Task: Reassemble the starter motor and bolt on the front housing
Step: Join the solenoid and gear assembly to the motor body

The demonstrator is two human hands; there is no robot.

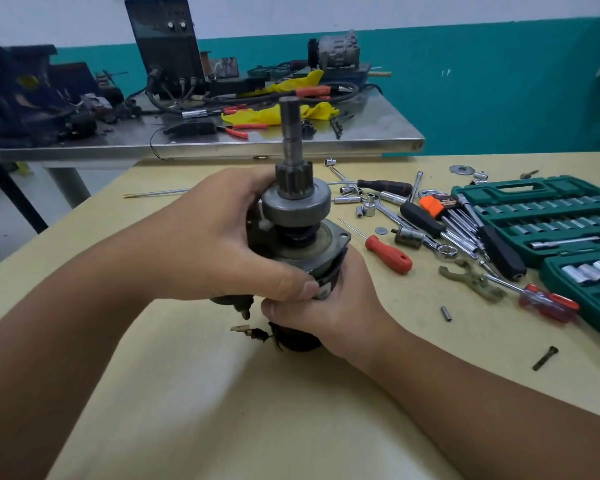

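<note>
I stood the one dark cylindrical starter motor (pixel 293 258) upright on the pale yellow worktop (pixel 194 393) so its single steel shaft with toothed pinion (pixel 293 174) pointed up, ready, I judged, for the front housing. Both grips were closed on it: my left hand (pixel 219 237) curled round the upper body, my right hand (pixel 329 306) wrapped round the lower casing. Two green socket cases (pixel 551 216) and two red-handled screwdrivers (pixel 390 258) lay well apart.

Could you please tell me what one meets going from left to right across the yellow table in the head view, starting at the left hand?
left hand → starter motor → red-handled awl → small pin → red screwdriver → green socket case
</note>
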